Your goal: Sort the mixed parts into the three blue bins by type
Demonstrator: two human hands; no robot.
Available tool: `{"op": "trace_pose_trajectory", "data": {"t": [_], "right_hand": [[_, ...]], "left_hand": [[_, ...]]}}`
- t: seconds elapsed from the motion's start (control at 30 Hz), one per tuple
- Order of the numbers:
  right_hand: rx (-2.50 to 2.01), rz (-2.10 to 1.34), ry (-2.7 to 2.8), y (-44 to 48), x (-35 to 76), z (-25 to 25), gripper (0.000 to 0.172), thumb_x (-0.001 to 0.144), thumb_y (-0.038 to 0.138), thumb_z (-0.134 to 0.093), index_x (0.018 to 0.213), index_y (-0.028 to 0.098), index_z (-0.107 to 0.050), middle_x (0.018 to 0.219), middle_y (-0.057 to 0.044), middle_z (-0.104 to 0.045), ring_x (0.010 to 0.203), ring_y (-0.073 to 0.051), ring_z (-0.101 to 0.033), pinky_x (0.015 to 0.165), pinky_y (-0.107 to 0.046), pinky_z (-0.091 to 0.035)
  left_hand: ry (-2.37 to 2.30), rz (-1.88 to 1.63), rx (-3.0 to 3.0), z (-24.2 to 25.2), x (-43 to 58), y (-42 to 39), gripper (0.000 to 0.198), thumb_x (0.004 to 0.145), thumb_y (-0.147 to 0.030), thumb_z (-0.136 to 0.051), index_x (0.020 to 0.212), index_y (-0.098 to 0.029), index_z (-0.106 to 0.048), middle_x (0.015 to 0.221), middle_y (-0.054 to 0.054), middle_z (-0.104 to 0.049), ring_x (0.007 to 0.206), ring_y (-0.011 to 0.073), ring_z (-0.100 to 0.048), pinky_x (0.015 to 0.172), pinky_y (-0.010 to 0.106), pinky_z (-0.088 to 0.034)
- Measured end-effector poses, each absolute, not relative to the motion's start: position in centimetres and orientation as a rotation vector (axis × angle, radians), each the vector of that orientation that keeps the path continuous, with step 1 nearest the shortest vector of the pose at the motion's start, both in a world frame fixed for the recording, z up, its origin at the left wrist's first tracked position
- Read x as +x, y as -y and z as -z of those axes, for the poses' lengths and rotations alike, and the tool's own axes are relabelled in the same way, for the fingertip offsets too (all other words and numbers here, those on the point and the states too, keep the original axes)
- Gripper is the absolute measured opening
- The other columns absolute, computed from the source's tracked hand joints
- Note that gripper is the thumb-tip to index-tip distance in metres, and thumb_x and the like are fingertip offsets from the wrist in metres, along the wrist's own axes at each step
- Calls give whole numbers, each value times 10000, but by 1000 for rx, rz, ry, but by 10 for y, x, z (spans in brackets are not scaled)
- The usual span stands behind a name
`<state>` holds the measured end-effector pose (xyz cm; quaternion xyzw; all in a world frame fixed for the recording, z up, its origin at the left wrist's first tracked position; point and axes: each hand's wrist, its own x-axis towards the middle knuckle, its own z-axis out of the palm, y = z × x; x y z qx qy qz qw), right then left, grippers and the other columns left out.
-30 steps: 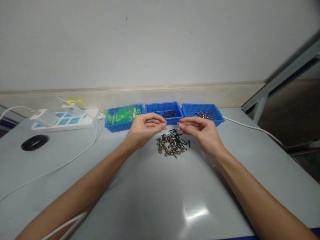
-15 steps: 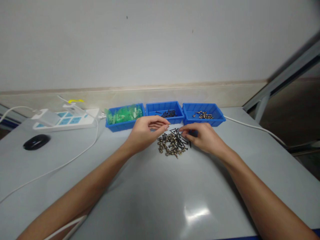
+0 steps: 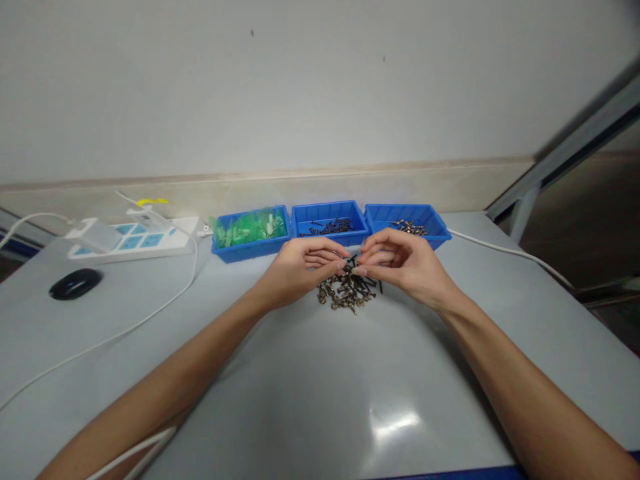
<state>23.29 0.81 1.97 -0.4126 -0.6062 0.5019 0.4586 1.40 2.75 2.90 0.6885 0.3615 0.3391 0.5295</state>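
Over a loose pile of screws (image 3: 345, 295), brassy and black ones mixed, my two hands meet with their fingertips close together. My left hand (image 3: 303, 268) is curled, its thumb and fingers pinching at dark screws (image 3: 352, 261) that show between the hands. From the other side my right hand (image 3: 403, 265) closes its thumb and fingers on the same dark screws. How many each hand holds is hidden by the fingers. A single black screw (image 3: 381, 287) lies apart at the pile's right edge.
Behind the pile stand three blue bins: one with green plastic bags (image 3: 250, 230), a middle one (image 3: 327, 239) with black screws, a right one (image 3: 437, 227) with brassy screws. On the left are a power strip (image 3: 160, 250), a black mouse (image 3: 75, 285) and a white cable (image 3: 150, 316).
My right hand has moved slightly left and up, bringing its fingertips against the left hand's. My left fingertips have shifted a little right and down. Dark screws now show between the hands.
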Motion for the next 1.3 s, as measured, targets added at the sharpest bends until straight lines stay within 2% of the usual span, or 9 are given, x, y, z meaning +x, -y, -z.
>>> {"op": "trace_pose_trajectory", "data": {"t": [0.23, 0.33, 0.4, 0.5, 0.6, 0.8, 0.97, 1.13, 1.3], "right_hand": [[-1055, -1245, 1466, -10, 233, -17, 372, 658, 341, -901, 857, 188, -627, 827, -49, -745, 738, -191, -746, 655, -274, -568], [-1171, -1019, 1596, -13, 236, -13, 288, 720, 344, -842, 837, 183, -634, 763, -39, -721, 688, -177, -700, 648, -292, -543], [-1269, -811, 1744, -15, 237, -8, 202, 756, 306, -791, 815, 180, -645, 735, -32, -705, 662, -168, -664, 639, -295, -521], [-1365, -660, 1909, -16, 236, -3, 112, 754, 235, -737, 798, 180, -650, 716, -19, -691, 651, -163, -639, 629, -287, -497], [-1410, -646, 1942, -14, 232, -3, 74, 725, 169, -688, 789, 177, -653, 700, -12, -687, 637, -158, -638, 624, -277, -491], [-1466, -667, 1847, -11, 227, -3, 97, 685, 132, -653, 768, 169, -688, 696, -28, -719, 630, -168, -666, 632, -280, -517], [-1416, -886, 1630, -15, 229, 0, 131, 649, 153, -685, 778, 155, -705, 687, -38, -722, 627, -166, -674, 624, -270, -534], [-1304, -1093, 1408, -16, 232, -6, 221, 621, 260, -825, 779, 148, -719, 745, -66, -752, 636, -168, -696, 622, -267, -551], [-1182, -1234, 1243, -14, 229, -13, 303, 577, 315, -913, 798, 173, -760, 787, -62, -781, 731, -210, -749, 775, -349, -608]], "left_hand": [[-836, -785, 1495, -29, 13, -29, 178, 756, -244, -816, 873, -133, -740, 778, 52, -775, 760, 161, -762, 737, 218, -613], [-913, -951, 1476, -27, 12, -36, 237, 744, -291, -838, 883, -125, -742, 816, 72, -781, 787, 190, -769, 780, 261, -628], [-975, -1095, 1464, -27, 10, -40, 310, 750, -327, -841, 955, -116, -745, 923, 103, -792, 891, 225, -772, 885, 313, -623], [-1025, -1183, 1444, -28, 7, -44, 485, 761, -348, -837, 1166, -113, -712, 1140, 140, -764, 1111, 270, -720, 1050, 385, -557], [-1029, -1159, 1449, -28, 6, -44, 559, 774, -339, -822, 1262, -108, -674, 1229, 154, -731, 1184, 278, -684, 1102, 413, -517], [-992, -1065, 1509, -28, 12, -38, 347, 792, -270, -766, 1087, -89, -741, 1099, 146, -771, 1016, 243, -748, 1003, 380, -581], [-1012, -1013, 1528, -33, 15, -33, 227, 806, -221, -726, 999, -104, -751, 1036, 123, -782, 943, 213, -761, 936, 336, -606], [-981, -978, 1554, -31, 14, -31, 214, 822, -246, -717, 986, -111, -748, 986, 110, -787, 936, 208, -761, 909, 313, -609], [-981, -882, 1617, -27, 15, -31, 245, 826, -301, -728, 997, -127, -747, 947, 100, -789, 884, 210, -763, 849, 303, -620]]}}
